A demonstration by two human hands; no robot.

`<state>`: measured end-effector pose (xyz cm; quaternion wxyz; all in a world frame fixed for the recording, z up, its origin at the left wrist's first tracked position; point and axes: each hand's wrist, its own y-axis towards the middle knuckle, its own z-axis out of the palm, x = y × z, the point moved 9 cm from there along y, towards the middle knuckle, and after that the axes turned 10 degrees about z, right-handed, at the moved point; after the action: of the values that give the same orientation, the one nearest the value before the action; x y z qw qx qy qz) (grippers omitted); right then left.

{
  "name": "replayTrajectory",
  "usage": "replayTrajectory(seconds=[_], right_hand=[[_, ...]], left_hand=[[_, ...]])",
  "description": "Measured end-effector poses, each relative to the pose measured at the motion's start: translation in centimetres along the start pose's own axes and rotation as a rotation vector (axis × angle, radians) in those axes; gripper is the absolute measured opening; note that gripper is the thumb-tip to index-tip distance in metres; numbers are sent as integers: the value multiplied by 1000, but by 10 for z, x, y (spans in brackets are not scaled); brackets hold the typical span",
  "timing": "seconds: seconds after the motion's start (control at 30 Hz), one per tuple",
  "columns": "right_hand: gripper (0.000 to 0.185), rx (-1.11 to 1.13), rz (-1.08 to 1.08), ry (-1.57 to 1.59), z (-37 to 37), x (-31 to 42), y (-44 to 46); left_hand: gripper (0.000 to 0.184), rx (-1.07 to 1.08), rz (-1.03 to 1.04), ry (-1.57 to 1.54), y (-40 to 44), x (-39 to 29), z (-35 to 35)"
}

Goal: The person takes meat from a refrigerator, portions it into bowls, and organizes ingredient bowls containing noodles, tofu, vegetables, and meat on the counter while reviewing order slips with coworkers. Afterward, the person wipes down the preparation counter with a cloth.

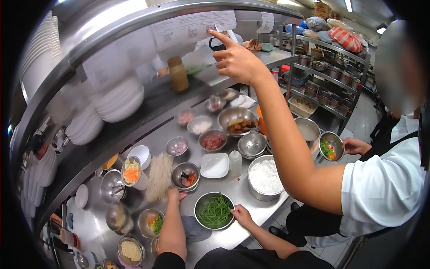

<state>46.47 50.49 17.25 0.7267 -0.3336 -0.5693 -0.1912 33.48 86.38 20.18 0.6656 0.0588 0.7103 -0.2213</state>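
My right hand (242,216) grips the right rim of a steel bowl (197,218) filled with cut green beans (215,210) at the counter's near edge. At the lower left rim of another steel bowl (184,166), with dark and red pieces inside, is my left hand (175,194); its thumb side shows, but the other fingers are mostly hidden, so I cannot tell whether it grips. Beyond my left forearm lies a bundle of pale dry noodles (159,177). A square white dish (214,166) and a squeeze bottle (235,163) sit past the beans.
A co-worker's raised arm (286,130) crosses the right side, one finger at the paper tickets (192,29); the other hand (355,146) holds a bowl of chopped vegetables (330,149). A pot of white food (264,177) and several ingredient bowls cover the counter. Stacked plates (118,101) fill the shelf.
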Motion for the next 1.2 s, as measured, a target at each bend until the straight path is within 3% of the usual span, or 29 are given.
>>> replayTrajectory(seconds=[0.13,0.33,0.63,1.2], right_hand=[[19,4,-25,-22,0,-2,1],[19,14,-23,8,3,0,-3],[22,1,-30,52,3,2,-8],[20,15,-56,28,4,12,-13]], left_hand=[[36,95,30,-2,-17,2,-2],[29,13,22,29,-35,20,-21],[48,14,-56,-40,-41,29,-25],[43,49,-56,-18,-41,29,-24]])
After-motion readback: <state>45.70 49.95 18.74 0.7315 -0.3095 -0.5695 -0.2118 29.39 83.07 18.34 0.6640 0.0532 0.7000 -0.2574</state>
